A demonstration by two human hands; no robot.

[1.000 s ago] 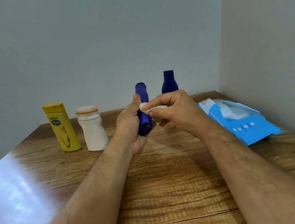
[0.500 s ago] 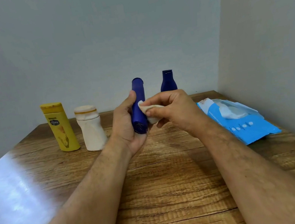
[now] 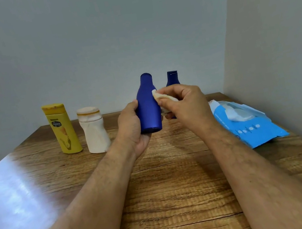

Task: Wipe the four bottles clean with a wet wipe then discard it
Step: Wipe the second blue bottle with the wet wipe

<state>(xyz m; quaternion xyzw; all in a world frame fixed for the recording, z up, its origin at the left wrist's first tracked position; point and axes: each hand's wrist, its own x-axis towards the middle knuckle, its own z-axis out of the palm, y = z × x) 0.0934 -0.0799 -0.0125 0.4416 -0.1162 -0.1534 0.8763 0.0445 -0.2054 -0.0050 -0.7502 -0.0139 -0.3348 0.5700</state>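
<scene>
My left hand [image 3: 131, 127] grips a dark blue bottle [image 3: 147, 106] upright above the wooden table [image 3: 168, 182], fingers curled behind its lower body. My right hand [image 3: 182, 101] pinches a crumpled white wet wipe [image 3: 160, 97] and presses it against the bottle's right shoulder. A second dark blue bottle [image 3: 172, 78] stands behind, mostly hidden by my right hand. At the back left stand a yellow bottle [image 3: 62, 129] and a white bottle [image 3: 93, 130] with an orange-ringed cap.
A light blue wet-wipe pack [image 3: 246, 123] lies open on the right, close to the side wall, with a white wipe sticking out. Walls close off the back and right. A window opening shows at the far left edge.
My left hand has turned the blue bottle from a tilted, narrow-side view to upright with its broad face toward me. The wipe has moved up from the lower body to the shoulder.
</scene>
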